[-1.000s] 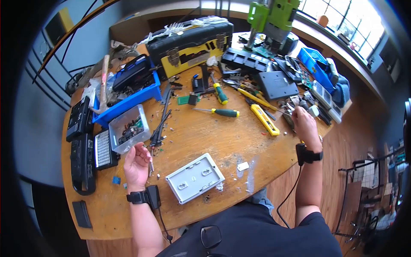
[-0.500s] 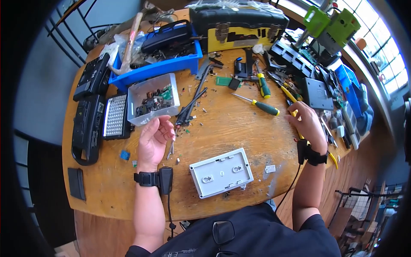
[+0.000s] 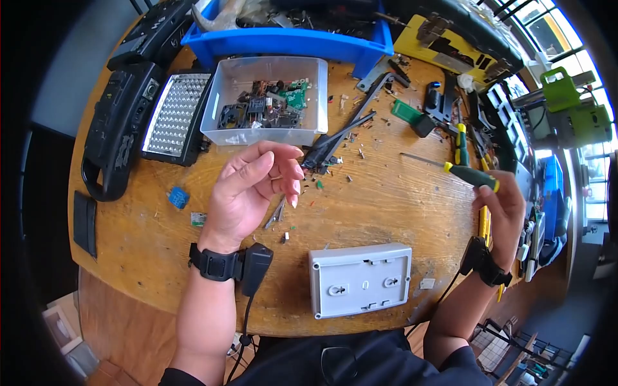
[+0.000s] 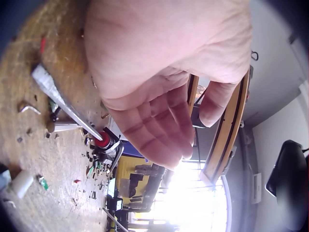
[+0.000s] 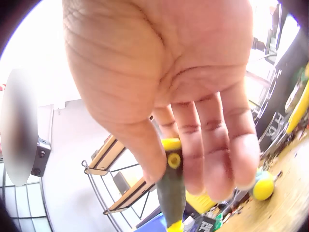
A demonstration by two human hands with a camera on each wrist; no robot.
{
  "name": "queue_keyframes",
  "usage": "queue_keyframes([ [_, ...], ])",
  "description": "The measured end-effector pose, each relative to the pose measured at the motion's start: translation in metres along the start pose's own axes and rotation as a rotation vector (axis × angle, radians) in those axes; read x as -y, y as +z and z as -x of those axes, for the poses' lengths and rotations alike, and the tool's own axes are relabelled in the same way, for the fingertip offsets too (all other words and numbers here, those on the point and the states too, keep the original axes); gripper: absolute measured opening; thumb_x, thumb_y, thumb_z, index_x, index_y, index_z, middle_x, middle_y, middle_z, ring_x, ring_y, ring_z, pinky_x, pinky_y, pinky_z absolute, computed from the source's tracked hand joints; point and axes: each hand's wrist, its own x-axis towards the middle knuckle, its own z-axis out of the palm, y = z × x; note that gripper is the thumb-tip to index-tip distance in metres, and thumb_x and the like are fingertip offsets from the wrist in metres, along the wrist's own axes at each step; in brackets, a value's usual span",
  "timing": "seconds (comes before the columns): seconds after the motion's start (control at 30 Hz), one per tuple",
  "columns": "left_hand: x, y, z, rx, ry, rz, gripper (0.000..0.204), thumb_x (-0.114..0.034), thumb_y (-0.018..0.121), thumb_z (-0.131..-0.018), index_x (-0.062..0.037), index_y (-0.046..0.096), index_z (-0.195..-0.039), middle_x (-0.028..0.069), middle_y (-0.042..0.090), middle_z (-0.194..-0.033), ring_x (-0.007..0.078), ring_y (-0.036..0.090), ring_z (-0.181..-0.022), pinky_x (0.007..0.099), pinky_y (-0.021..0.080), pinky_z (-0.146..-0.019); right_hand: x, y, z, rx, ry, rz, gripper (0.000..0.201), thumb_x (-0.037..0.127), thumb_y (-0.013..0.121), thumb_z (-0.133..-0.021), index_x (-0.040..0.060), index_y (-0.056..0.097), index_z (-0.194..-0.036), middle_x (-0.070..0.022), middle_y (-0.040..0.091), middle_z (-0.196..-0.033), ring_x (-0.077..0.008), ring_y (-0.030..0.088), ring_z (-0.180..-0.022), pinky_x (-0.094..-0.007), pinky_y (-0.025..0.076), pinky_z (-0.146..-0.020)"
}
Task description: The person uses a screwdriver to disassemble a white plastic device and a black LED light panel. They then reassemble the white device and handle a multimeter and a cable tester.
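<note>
While the right hand (image 3: 507, 204) pinches a screwdriver (image 3: 471, 176), the left hand (image 3: 244, 190) has loosely curved fingers. A grey casing (image 3: 365, 283) lies on the tabletop (image 3: 386, 209).

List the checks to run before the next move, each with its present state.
1. Screwdriver held: ok; the right hand pinches its handle.
2. Shaft aimed at the pale plastic housing: not ok; it points leftward, away from it.
3. Housing within the work area: ok; it lies on the bench in front of the person, keyhole slots facing up.
4. Housing steadied: not ok; neither hand touches it.
5. Left hand free: ok; it holds nothing.
6. Screws in the housing's corner holes: cannot tell; too small to see.
</note>
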Motion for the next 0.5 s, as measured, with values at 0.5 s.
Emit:
queue_keyframes([
  [0.5,0.002,-0.004,0.000,0.035,0.046,0.140,0.042,-0.030,0.052,-0.094,0.0068,0.054,-0.115,0.0168,0.063,-0.096,0.0241,0.063,-0.078,0.0348,0.053,-0.063,-0.018,0.047,-0.006,0.018,-0.029,-0.374,0.027,0.013,0.059,-0.093,-0.0031,0.054,-0.114,-0.0129,0.066,-0.086,-0.0131,0.061,-0.062,-0.0235,0.047,-0.060],
])
